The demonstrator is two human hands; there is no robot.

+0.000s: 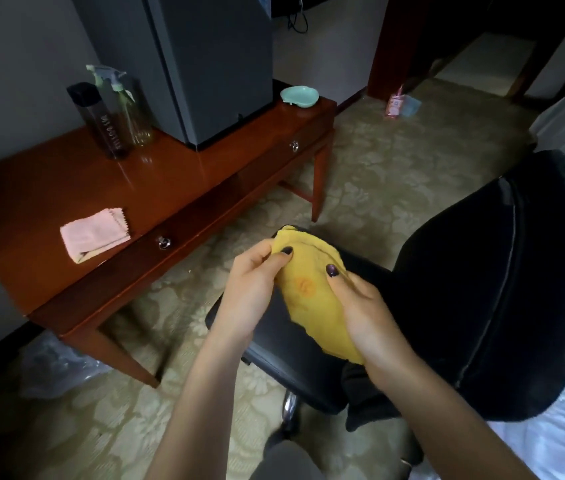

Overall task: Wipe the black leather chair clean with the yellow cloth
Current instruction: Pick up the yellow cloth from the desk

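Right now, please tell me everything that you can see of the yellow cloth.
The soft yellow fabric cloth is bunched and folded, with an orange mark near its middle and an uneven lower edge. It is held above the seat of the black leather chair. The left hand pinches its upper end and the right hand grips its right side, each thumb on top.

Chair [488, 271] base mostly hidden beneath seat.

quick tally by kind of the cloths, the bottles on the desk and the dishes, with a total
cloths: 2 (yellow cloth, pink cloth)
bottles on the desk: 2 (dark bottle, spray bottle)
dishes: 1 (green dish)
total: 5
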